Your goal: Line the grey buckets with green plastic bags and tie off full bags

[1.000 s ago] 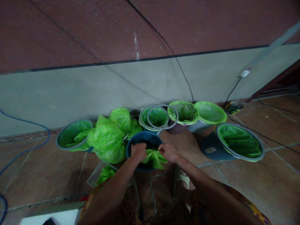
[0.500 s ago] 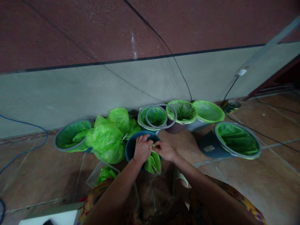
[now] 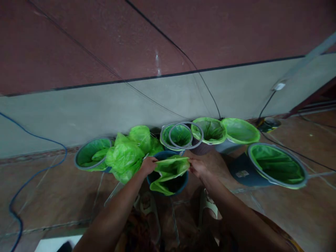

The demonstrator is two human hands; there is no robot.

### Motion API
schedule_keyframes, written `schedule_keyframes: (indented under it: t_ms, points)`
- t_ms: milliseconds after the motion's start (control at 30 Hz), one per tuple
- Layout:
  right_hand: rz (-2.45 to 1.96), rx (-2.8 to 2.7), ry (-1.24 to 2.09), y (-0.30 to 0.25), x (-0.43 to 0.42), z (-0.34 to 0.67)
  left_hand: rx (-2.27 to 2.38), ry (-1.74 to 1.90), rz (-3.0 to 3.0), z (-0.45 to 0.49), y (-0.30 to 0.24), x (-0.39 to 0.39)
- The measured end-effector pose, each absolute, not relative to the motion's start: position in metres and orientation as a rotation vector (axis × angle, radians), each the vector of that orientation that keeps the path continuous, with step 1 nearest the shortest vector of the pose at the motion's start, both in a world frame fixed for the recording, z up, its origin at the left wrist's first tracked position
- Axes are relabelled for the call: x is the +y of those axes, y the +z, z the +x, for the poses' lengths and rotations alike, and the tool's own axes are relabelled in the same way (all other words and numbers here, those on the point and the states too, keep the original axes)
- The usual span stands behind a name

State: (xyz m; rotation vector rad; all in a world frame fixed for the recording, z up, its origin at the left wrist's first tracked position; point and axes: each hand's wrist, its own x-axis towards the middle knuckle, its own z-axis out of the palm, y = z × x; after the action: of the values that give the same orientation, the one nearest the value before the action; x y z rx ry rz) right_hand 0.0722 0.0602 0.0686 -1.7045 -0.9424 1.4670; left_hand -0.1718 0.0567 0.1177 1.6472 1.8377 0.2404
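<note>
Stretched between my two hands is a green trash bag (image 3: 172, 167), its mouth pulled apart above a blue bucket (image 3: 183, 184). My left hand (image 3: 149, 165) is closed on the bag's left edge. On the opposite side my right hand (image 3: 197, 167) pinches the right edge. The lower part of the bag hangs loosely within the bucket's rim. Right behind the bucket stands a lined bin (image 3: 164, 138), with a loose grey ring (image 3: 201, 138) lying across its top.
Filled green bags (image 3: 124, 157) lie left of the bucket, beside another lined bin (image 3: 76, 159). More lined bins (image 3: 240, 130) stand along the wall, and a dark blue one (image 3: 240, 171) is at right. A blue cable (image 3: 34, 175) crosses the floor at left.
My hands have moved apart, from close together over the bucket to either side of it. The bag, folded and hanging before, is now spread wide between them. The view has shifted slightly.
</note>
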Motion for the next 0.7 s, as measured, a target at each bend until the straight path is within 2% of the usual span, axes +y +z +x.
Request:
schedule_keyframes:
  t_ms: [133,300,533,700]
  points:
    - [-1.761,-1.041,1.386,0.048,0.074,0.065,1.740,0.377,1.327,-0.185,0.104,0.068]
    - [-1.790,-1.428,1.271,0.027,0.091,0.073,1.669,0.584,0.996,-0.202,0.076,0.079]
    - [-1.949,-1.790,0.831,0.009,0.122,0.069,1.964,0.460,1.411,-0.212,0.045,0.125]
    - [-2.031,-1.730,0.833,-0.006,0.136,0.066,2.039,0.331,1.449,-0.210,0.024,0.142]
